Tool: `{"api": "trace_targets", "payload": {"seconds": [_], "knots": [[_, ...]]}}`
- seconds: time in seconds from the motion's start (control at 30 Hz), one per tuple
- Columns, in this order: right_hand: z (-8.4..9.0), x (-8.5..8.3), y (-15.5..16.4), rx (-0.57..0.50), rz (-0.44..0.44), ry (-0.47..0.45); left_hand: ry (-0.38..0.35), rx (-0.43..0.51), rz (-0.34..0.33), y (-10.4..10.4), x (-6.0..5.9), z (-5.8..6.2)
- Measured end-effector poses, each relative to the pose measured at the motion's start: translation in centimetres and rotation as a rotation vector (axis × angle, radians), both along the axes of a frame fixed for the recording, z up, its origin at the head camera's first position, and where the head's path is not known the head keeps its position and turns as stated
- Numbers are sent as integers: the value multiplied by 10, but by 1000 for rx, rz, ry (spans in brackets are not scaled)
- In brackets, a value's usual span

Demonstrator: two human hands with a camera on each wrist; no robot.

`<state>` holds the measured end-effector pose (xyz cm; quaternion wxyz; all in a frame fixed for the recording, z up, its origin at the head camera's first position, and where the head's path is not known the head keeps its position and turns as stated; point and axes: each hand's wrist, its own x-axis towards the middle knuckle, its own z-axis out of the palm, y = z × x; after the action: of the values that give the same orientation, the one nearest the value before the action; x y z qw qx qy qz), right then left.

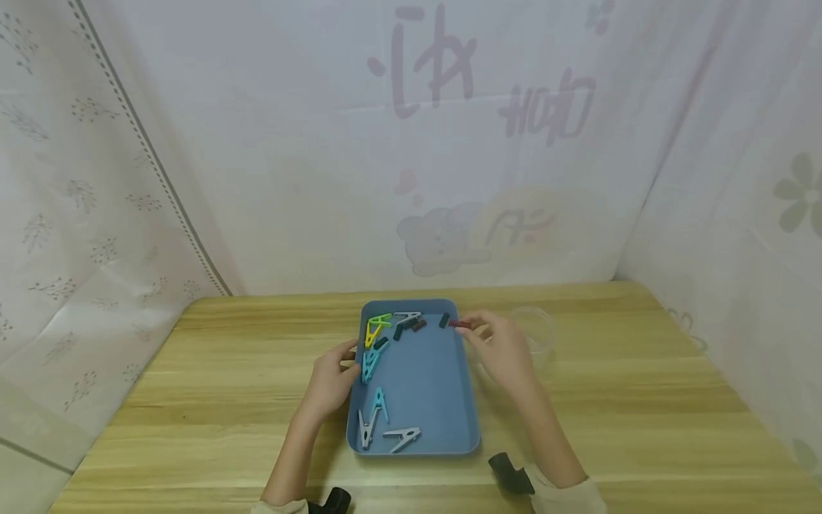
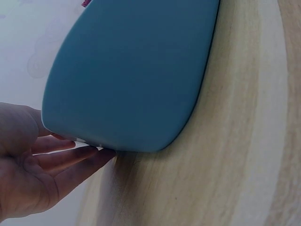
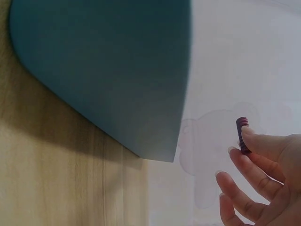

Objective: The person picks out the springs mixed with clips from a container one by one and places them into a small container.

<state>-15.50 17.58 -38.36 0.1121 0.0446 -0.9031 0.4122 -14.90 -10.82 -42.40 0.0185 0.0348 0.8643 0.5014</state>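
Observation:
My right hand pinches a small dark red coil spring between thumb and fingertips, above the right rim of a blue tray. At the tray's left side, my left hand holds the rim, its fingers along the outer wall. Inside lie light blue clothespins, a yellow clothespin, a green clothespin and several grey clothespins. Dark green coil pieces and a brownish coil piece lie near the tray's far end.
A clear round container stands on the wooden table, behind and right of my right hand. Pale printed cloth hangs beyond the table and at both sides. Black wrist mounts sit at my cuffs.

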Motion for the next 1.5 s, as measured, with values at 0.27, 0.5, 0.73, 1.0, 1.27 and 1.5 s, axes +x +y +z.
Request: {"api": "trace_targets", "payload": {"seconds": [0.27, 0.5, 0.73, 1.0, 1.27, 1.5], "knots": [[2, 1, 1, -3, -4, 15, 5, 17, -1, 0, 0, -1], [0, 0, 5, -7, -9, 20, 0, 15, 1, 1, -1, -3], [2, -1, 9, -8, -8, 16, -1, 22, 12, 3, -1, -2], [7, 1, 18, -14, -28, 10, -11, 30, 14, 5, -1, -2], [14, 4, 20, -6, -38, 18, -15, 49, 6, 4, -1, -2], [14, 4, 23, -2, -49, 25, -28, 43, 3, 4, -1, -2]]}}
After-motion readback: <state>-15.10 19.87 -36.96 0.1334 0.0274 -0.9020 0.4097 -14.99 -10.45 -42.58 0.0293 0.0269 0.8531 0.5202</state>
